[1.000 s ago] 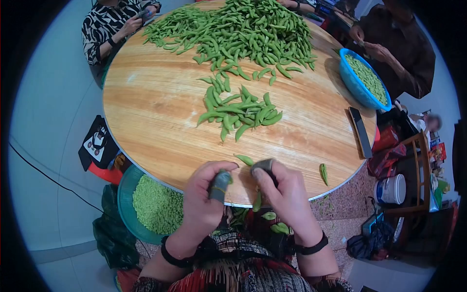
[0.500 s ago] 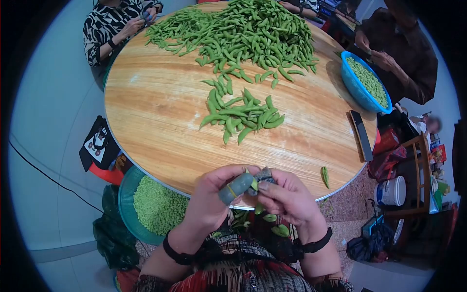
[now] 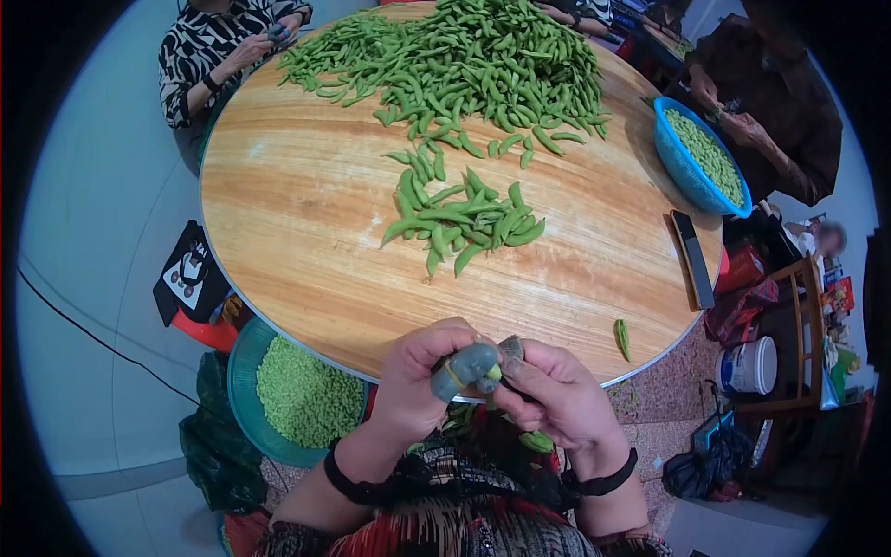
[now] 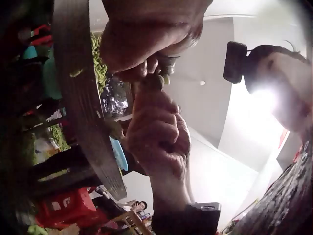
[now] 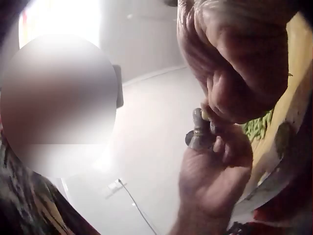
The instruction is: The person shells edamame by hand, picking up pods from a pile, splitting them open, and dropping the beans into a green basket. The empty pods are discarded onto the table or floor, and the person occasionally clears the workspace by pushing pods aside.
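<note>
At the near table edge my left hand (image 3: 408,390) and right hand (image 3: 561,390) meet, pinching a green soybean pod (image 3: 494,372) between them. Only a small bit of the pod shows; the fingers hide the rest. A grey-green cover (image 3: 464,364) with a yellow band wraps my left thumb, and a dark cover (image 3: 510,348) is on a right-hand digit. In the right wrist view the left hand (image 5: 215,171) bends its covered thumb toward the right fingers. Beyond the hands lies a small heap of pods (image 3: 464,221), with a large pile of pods (image 3: 492,70) farther back.
A teal basket (image 3: 243,408) of shelled beans stands below the table at left. At right on the table (image 3: 306,269) are a blue basin (image 3: 682,167) of beans, a black phone (image 3: 691,260) and a single pod (image 3: 622,340). Two people sit across, handling pods.
My hands were apart a second ago, with a pod lying near the table edge. They came together, and that pod left the table. Since then they have shifted slightly, and less of the pod shows.
</note>
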The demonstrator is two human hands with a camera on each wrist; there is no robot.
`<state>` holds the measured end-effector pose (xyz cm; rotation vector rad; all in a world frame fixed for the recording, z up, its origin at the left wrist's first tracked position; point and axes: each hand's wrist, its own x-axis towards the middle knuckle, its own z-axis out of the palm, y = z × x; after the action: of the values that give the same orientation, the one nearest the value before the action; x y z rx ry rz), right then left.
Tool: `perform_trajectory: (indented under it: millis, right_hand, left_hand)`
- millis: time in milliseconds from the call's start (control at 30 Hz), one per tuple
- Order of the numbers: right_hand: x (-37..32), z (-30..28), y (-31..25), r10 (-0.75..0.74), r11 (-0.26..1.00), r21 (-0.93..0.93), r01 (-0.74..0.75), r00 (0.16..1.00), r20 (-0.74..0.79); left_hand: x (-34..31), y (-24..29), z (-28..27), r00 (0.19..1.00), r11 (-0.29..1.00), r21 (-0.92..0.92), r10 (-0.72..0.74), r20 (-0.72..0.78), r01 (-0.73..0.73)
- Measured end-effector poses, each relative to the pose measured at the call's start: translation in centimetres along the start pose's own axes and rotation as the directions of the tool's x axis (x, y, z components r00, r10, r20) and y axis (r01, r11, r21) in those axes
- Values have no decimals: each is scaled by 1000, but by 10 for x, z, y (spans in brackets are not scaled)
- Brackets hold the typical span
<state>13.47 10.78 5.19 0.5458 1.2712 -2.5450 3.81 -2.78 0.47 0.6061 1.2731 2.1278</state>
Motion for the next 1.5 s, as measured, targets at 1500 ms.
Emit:
perform_trajectory:
  millis: [1500]
  right_hand:
    - [0,-3,-10,-122,907,-410,94,992,-42]
  left_hand:
    - [11,5,20,968,983,176,-1,-252,46]
